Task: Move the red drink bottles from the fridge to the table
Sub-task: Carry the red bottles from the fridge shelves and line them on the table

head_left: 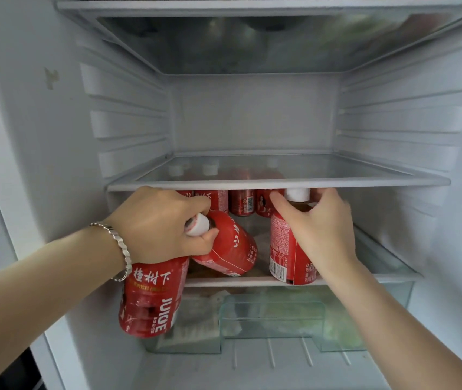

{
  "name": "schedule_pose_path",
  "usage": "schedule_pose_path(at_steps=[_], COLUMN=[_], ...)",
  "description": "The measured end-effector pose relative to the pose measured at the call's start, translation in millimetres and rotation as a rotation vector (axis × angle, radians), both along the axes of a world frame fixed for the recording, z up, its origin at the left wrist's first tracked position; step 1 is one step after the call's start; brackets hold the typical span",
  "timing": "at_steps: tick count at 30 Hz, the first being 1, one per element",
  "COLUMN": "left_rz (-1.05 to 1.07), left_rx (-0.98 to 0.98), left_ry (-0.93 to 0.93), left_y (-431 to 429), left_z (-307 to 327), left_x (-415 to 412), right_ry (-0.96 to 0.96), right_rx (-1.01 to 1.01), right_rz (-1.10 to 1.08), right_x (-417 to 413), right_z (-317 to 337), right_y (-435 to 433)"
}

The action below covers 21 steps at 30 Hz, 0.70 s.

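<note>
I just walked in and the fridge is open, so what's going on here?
A person is reaching into the fridge with both hands to pull out red drinks. The left hand grips a tilted bottle by its neck on the lower shelf, and a second bottle hangs just under that hand, its top hidden. The right hand holds an upright bottle at the shelf's front. More red bottles stand at the back, not yet taken.

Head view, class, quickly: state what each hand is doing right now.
Left hand: grips the white-capped neck of a tilted red plastic juice bottle; a red JUICE-labelled bottle hangs beneath it.
Right hand: grips an upright red plastic bottle.
</note>
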<state>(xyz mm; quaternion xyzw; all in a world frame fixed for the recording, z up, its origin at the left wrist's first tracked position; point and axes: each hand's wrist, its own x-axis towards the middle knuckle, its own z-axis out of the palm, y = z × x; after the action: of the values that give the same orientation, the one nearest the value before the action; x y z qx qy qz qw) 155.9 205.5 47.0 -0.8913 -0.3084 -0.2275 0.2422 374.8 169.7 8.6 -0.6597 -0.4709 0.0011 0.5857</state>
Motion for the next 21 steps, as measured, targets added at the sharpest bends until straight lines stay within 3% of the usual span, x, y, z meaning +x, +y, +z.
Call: schedule_pose_path(at_steps=[7,13,21], left_rz=[0.001,-0.037,0.000], left_rx=[-0.026,0.033,0.019], left_ry=[-0.014,0.040,0.090], left_y=[0.4,1.5,-2.4], left_z=[0.0,2.0,5.9], left_x=[-0.8,0.3,1.8], right_ry=[-0.105,-0.356,-0.689], right_rx=[-0.137,-0.211,-0.366], right_rz=[-0.022,-0.154,-0.066], right_x=[1.9,-5.7,-27.5], right_z=[12.2,20.9,41.2], right_y=[-15.4,-42.5,-57.3])
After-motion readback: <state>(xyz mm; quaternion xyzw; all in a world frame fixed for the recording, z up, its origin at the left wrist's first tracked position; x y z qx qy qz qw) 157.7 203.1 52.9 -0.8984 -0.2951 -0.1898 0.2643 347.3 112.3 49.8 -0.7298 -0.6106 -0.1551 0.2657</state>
